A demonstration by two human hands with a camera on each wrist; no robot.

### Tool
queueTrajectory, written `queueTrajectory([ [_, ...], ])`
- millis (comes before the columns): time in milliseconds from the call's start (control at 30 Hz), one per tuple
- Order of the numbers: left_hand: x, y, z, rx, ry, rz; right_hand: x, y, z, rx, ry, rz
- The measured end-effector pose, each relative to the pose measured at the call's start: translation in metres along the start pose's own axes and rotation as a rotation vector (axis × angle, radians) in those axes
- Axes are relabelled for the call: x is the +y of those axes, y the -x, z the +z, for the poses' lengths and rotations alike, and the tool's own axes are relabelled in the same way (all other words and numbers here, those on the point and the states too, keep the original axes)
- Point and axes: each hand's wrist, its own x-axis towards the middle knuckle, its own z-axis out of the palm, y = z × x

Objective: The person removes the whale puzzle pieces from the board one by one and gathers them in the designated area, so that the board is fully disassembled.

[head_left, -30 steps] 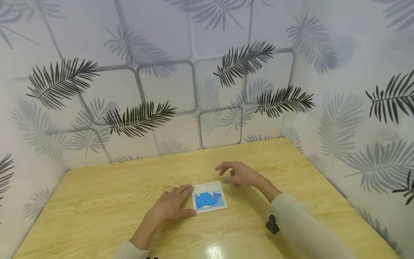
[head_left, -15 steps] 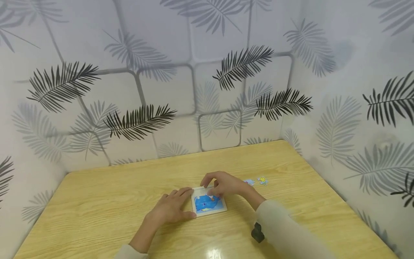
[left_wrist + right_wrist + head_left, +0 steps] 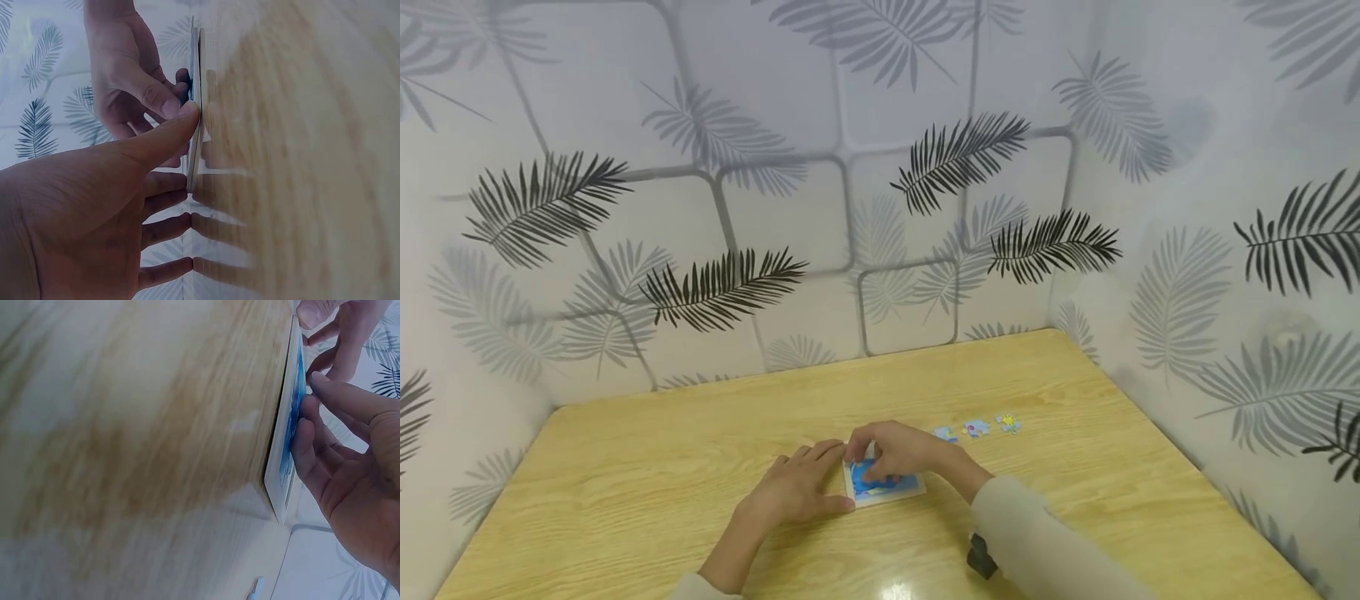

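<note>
A small jigsaw puzzle in a white frame (image 3: 891, 499) shows a blue animal picture and lies flat on the table (image 3: 647, 492). Across its left side, my left hand (image 3: 793, 483) holds the frame, thumb at the near corner and index finger at the far one. My right hand (image 3: 898, 450) is over the puzzle with bent fingers, covering much of the picture. In the right wrist view, its fingertips (image 3: 304, 428) touch or nearly touch the blue surface. Whether a small piece lies between them is hidden.
Three loose pale blue jigsaw pieces lie right of the puzzle: a partly hidden one (image 3: 945, 433), one with a pink spot (image 3: 976, 427) and one with a yellow shape (image 3: 1008, 422). Leaf-patterned walls (image 3: 775, 208) border the table at the back and sides.
My right hand has moved left from beside the loose pieces to over the puzzle, uncovering the pieces. My left hand has stayed at the frame.
</note>
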Motion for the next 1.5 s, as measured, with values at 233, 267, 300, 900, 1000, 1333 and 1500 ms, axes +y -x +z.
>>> queueTrajectory([
  [233, -0.011, -0.002, 0.008, 0.024, -0.03, 0.018, -0.003, -0.006, 0.007, 0.011, 0.085, 0.015],
  [267, -0.012, -0.003, 0.009, 0.029, -0.036, 0.025, -0.003, -0.007, 0.007, 0.01, 0.102, 0.013],
  [300, -0.012, -0.003, 0.009, 0.034, -0.033, 0.032, -0.002, -0.007, 0.008, 0.009, 0.119, 0.012],
  [900, 0.0, -0.002, -0.002, -0.001, -0.034, 0.005, 0.003, -0.006, 0.005, 0.03, 0.193, -0.042],
  [1000, 0.0, 0.0, -0.002, -0.006, -0.032, 0.0, 0.004, -0.007, 0.006, 0.024, 0.207, -0.057],
  [1333, 0.001, 0.0, -0.001, -0.001, -0.041, 0.002, 0.0, -0.003, 0.003, 0.031, 0.248, -0.073],
  [1500, 0.001, -0.001, 0.001, -0.007, -0.043, -0.011, -0.001, 0.007, -0.007, 0.105, 0.185, -0.083],
])
